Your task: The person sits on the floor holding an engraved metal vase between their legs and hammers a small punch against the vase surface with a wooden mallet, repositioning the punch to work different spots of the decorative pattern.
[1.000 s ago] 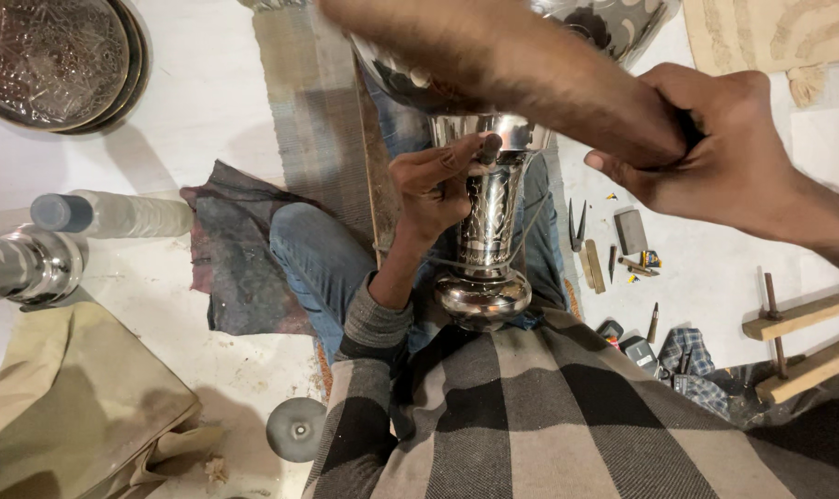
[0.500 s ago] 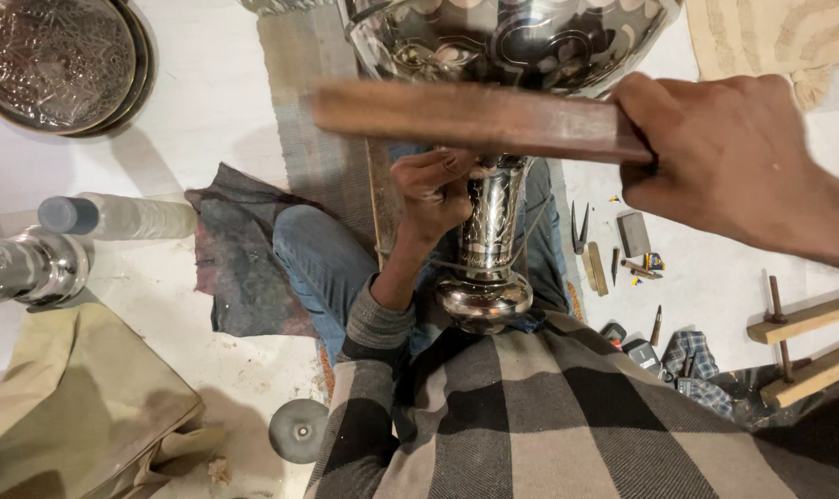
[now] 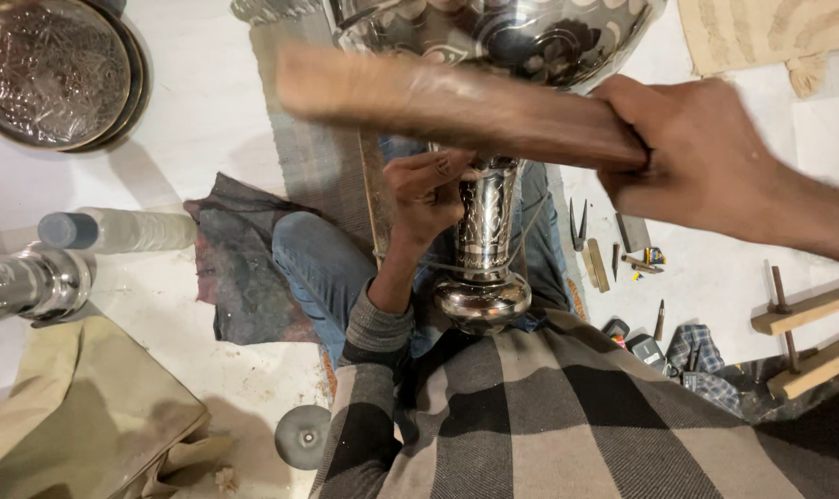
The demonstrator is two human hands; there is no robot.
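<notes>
Seated on floor, large silver vase (image 3: 487,231) upright between the knees, base resting on the lap just above the checked shawl (image 3: 567,416)

Left hand (image 3: 428,189) wrapped around the vase's narrow stem, fingers closed on it, holding it steady. Right hand (image 3: 692,152) closed in a fist around one end of a flat wooden stick (image 3: 456,102); stick lies crosswise in front of the vase bowl, blurred, close under the bowl's flare, above the left hand

Progress, as a judgement: engraved floral pattern already covers the bowl and stem, surface bright, so the decorative work looks largely done; the stick work at the bowl seems a shaping or truing stage, midway; cannot tell how much remains

Around: small chisels and punches (image 3: 613,254) on the white floor to the right, well apart from the hands; round engraved tray (image 3: 54,74) top left; plastic bottle (image 3: 114,231) lying at left; grey disc (image 3: 301,436) near the left elbow
</notes>
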